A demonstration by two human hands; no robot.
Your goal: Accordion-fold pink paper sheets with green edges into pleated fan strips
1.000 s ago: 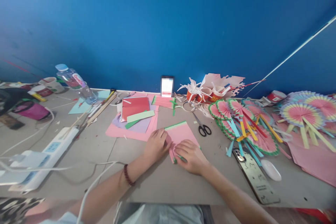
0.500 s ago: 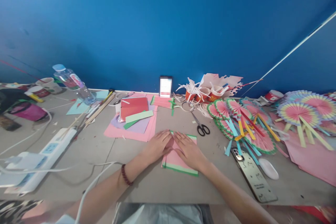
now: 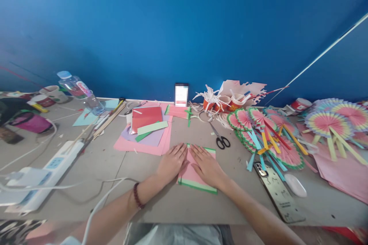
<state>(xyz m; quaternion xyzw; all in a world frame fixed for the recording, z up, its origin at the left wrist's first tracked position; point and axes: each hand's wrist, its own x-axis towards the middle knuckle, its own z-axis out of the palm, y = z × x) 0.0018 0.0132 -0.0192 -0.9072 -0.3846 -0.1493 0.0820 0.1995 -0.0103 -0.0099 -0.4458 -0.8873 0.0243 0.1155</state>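
Note:
A pink sheet of paper (image 3: pixel 193 176) with light and dark green bands along its near and far edges lies flat on the table in front of me. My right hand (image 3: pixel 206 164) rests on it, fingers stretched out and lying flat. My left hand (image 3: pixel 172 162) lies along the sheet's left edge with its fingers extended, the fingertips close to those of the right hand. Whether the left fingers press on the paper's edge or the table beside it is hard to see. Beyond the hands lies a pleated pink strip (image 3: pixel 178 111) with green ends.
Black-handled scissors (image 3: pixel 222 142) lie beyond my right hand. Paper fans (image 3: pixel 287 149), a phone (image 3: pixel 277 191) and a white mouse-shaped case (image 3: pixel 295 185) are on the right. Left are stacked papers (image 3: pixel 146 145), a power strip (image 3: pixel 54 172) with cables, and a bottle (image 3: pixel 82 90).
My left hand has shifted very slightly, uncovering a bit more of the pink sheet between the hands. My right hand stays nearly in place on the paper.

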